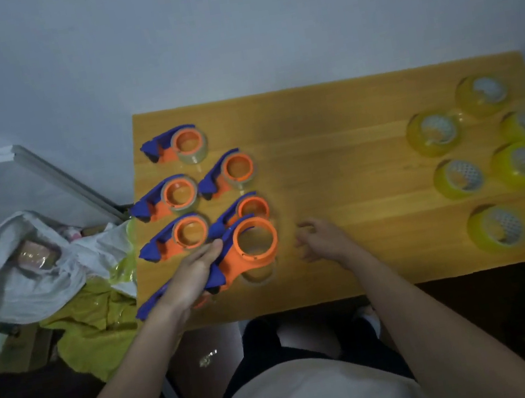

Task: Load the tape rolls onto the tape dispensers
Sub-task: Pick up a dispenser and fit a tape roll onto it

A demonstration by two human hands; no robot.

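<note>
My left hand (194,274) grips an orange and blue tape dispenser (252,249) by its blue handle, lifted a little over the wooden table (336,169). Its orange hub carries no roll that I can see. Several more orange and blue dispensers (180,195) lie in rows at the table's left, each with a clear tape roll on its hub. Another blue handle (153,304) pokes out under my left wrist. My right hand (323,240) hovers over the table just right of the held dispenser, fingers loosely curled and holding nothing. Several yellow tape rolls (434,133) stand at the right.
A white plastic bag (23,270) with a wrapped package and yellow-green wrapping (91,328) lie on the floor left of the table. A wall backs the table's far edge. My knees are under the near edge.
</note>
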